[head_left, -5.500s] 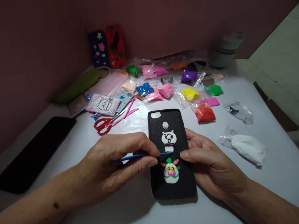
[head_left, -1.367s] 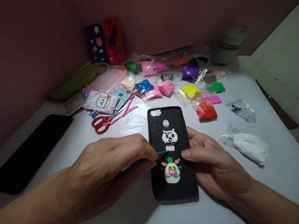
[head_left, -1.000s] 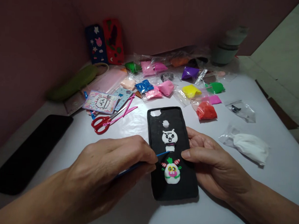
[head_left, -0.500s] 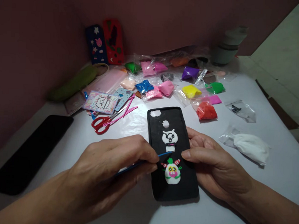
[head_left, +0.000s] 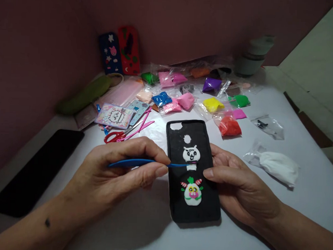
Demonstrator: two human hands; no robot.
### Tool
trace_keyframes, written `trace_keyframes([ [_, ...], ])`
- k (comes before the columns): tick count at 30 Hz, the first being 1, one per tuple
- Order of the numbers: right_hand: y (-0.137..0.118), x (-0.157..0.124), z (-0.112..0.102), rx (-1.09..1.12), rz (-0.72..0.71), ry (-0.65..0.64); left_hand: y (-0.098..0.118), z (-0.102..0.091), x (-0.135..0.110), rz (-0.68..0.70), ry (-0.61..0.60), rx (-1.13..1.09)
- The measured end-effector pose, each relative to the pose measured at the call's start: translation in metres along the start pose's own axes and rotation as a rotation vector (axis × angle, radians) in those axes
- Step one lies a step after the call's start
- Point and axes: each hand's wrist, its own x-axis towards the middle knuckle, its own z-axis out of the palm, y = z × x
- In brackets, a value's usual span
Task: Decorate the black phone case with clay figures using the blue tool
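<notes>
Slim blue tool (head_left: 135, 163) rose, left grip (head_left: 110, 179) pinching it, right grip (head_left: 241, 186) clasping black case (head_left: 198, 173).

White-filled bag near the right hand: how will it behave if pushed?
The white-filled bag probably slides rather than rolls, since it lies long and flattish. Its clear end likely flops: the film looks crumpled and slack. The lumpy, rounded filling may give under pressure.

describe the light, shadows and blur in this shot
Head view: the table is brightest just beyond the left hand, the wall dim; head view: a soft shadow lies below that hand; head view: the black phone case looks fairly crisp, the grey container at the back blurred.
</notes>
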Motion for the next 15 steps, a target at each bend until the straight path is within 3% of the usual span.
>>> trace_keyframes([
  [9,0.000,0.000,-0.001,0.023,-0.012,-0.009,-0.003,-0.001,0.006,-0.166,-0.106,-0.179],
  [15,0.000,-0.002,-0.002,0.012,-0.017,-0.018,-0.009,0.005,0.011,-0.244,-0.098,-0.333],
])
